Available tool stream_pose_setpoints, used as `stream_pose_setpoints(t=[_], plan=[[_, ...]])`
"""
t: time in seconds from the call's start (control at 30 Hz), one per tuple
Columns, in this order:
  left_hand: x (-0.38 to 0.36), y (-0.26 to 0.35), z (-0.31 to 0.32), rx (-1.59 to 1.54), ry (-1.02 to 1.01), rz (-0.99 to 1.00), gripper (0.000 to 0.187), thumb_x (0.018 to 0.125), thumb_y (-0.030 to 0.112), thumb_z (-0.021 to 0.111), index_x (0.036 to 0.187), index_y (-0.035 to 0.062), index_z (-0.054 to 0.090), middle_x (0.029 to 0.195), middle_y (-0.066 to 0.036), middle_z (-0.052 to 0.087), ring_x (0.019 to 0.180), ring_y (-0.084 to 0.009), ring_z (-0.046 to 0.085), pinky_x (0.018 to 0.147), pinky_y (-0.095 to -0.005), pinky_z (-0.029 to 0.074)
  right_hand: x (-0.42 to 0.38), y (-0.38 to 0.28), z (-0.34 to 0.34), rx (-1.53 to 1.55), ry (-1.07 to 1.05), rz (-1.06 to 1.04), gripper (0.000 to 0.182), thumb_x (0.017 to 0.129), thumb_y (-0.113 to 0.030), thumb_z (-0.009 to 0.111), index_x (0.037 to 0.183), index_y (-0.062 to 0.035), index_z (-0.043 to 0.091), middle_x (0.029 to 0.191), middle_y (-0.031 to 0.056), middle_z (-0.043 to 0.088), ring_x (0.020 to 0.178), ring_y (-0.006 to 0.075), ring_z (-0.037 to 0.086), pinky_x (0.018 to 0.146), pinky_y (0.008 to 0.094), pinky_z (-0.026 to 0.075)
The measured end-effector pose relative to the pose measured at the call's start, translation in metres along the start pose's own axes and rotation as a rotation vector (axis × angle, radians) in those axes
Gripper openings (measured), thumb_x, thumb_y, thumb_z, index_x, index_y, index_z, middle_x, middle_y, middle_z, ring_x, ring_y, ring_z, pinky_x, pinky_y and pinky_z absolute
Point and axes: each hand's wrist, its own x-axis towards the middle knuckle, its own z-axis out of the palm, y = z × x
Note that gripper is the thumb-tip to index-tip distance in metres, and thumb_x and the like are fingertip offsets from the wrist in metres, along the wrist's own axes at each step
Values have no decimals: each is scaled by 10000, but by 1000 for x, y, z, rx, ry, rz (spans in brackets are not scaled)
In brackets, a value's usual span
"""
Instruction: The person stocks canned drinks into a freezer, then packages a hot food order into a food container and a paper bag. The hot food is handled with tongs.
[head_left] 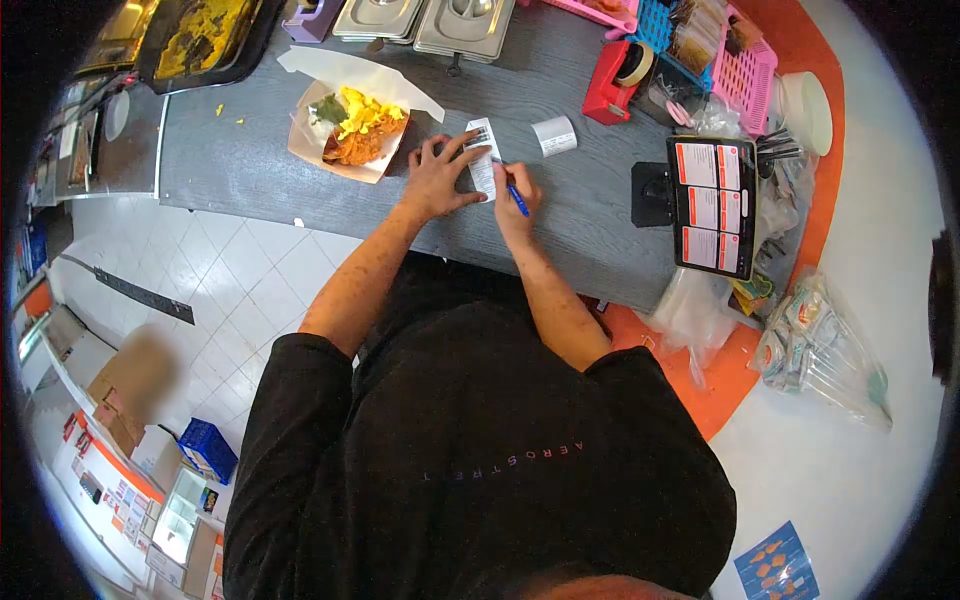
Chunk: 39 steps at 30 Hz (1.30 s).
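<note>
A narrow printed receipt (483, 160) lies on the dark wood-look counter (560, 220). My left hand (437, 180) rests on its left edge, fingers spread, holding nothing. In my right hand (521, 205) is a blue pen (517, 199), its tip end at the slip's right side. Left of my left hand stands an open paper food box (384, 173) with its flap up. Inside are yellow scrambled egg (366, 112), a brown fried piece (358, 146), and something white with a dark green leaf. A second, curled receipt (555, 136) lies to the right of the slip.
A tablet on a stand (714, 205) and a red tape dispenser (616, 84) are to the right. Lidded steel pans (463, 28) sit at the back, near a black tray of yellow food (200, 42). Pink and blue baskets (745, 75) fill the far right corner.
</note>
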Motion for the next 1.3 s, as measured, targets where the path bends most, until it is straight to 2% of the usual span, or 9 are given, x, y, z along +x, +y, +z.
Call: stream_pose_setpoints(t=[0.3,0.53,0.73,0.8,0.87,0.93,1.07,1.2,1.3], plan=[[3,3,-4,-79,-27,-9,824,589,374,811,1317,251,444,1489,69,287,1257,-357,336,965,-589,317,19,-7,-11,65,-58,-213,69,829,-63,625,877,-27,591,851,149,620,784,318,624,697,390,502],[-14,2,-46,-210,236,227,619,672,189,751,1226,108,485,1418,-67,389,1218,-346,407,974,-476,369,52,-3,0,-473,-244,-543,403,770,9,566,1163,-79,602,1167,114,554,1134,327,476,945,427,422],[20,-89,-191,29,783,89,393,862,300,611,1210,128,552,1188,-145,587,1199,-278,483,997,-445,314,93,-129,34,315,-242,-170,381,769,32,495,1133,-42,578,1132,143,588,1073,323,538,958,406,409],[35,-132,-215,85,708,121,387,901,336,561,1233,139,543,1186,-139,591,1183,-263,503,947,-447,376,94,-134,53,401,-289,-108,320,772,-48,511,1081,-37,596,1038,134,624,1023,301,566,935,390,423],[44,-161,-234,-376,-270,-344,464,886,390,570,1267,129,524,1228,-149,573,1091,-261,568,882,-447,443,89,-136,67,80,-426,-282,276,798,-152,526,1032,-37,616,941,124,636,955,307,577,904,387,435],[45,-216,-180,-144,-378,-246,483,847,395,618,1246,137,534,1182,-153,588,1030,-302,598,812,-461,486,63,-139,74,-298,-544,-326,306,826,-253,524,1023,-46,634,1000,136,607,960,315,548,895,375,429],[-19,-197,-138,173,387,-153,612,753,443,709,1239,127,513,1098,-142,608,1070,-317,561,868,-486,433,19,-152,86,-522,-502,-362,335,839,-232,552,1078,-6,619,1105,185,554,1060,349,498,943,405,404],[-56,-167,-97,-270,450,-413,556,828,323,676,1256,18,495,1077,-194,634,1007,-334,601,858,-443,448,-1,-130,105,-176,-187,-42,451,863,-167,580,1196,129,511,1248,281,487,1230,397,422,1015,445,350],[-80,-141,-67,-642,474,-504,506,870,265,646,1268,-13,503,1046,-218,651,981,-318,627,852,-380,469,-1,-118,105,60,-197,317,435,883,-194,612,1162,130,531,953,238,671,867,290,672,778,345,499]])
